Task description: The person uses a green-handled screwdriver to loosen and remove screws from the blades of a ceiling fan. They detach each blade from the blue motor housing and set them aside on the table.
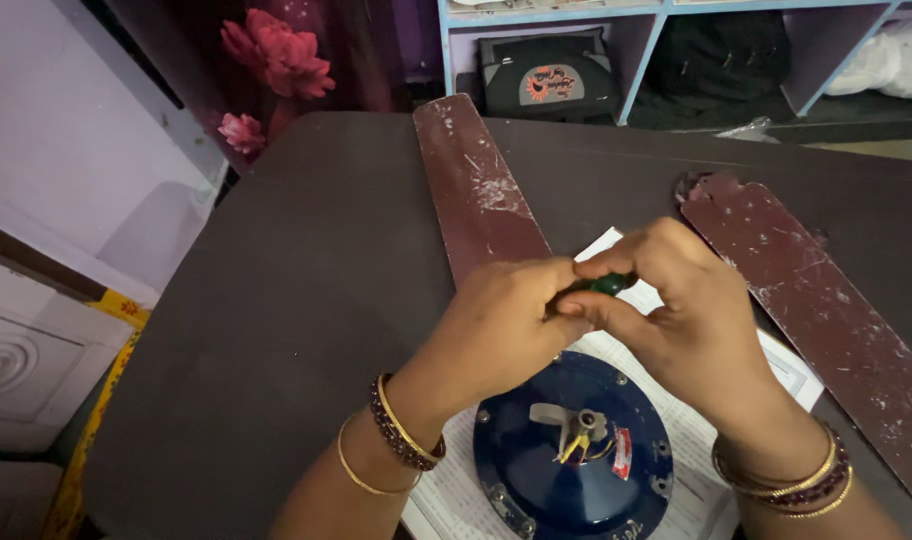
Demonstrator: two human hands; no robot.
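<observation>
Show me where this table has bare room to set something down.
The widest bare patch of the dark table lies left of the left fan blade. A smaller wedge opens between that blade and the right fan blade, toward the far edge. It is crowded near the blue fan motor on paper, under both hands.

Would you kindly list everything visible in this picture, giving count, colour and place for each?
Fan motor housing: one, dark blue, on the paper, near edge.
Fan blades: two, scuffed maroon, lying flat on the table, one centre, one right.
Paper sheet: one, white, printed, under the housing.
Table: one, dark brown.
Artificial flowers: pink, beyond the far-left table corner.
Bags: dark, in the blue shelf behind.
Small green object: one, pinched between both hands.
Bangles: gold and maroon, both wrists.
Left hand, right hand: above the housing.
</observation>
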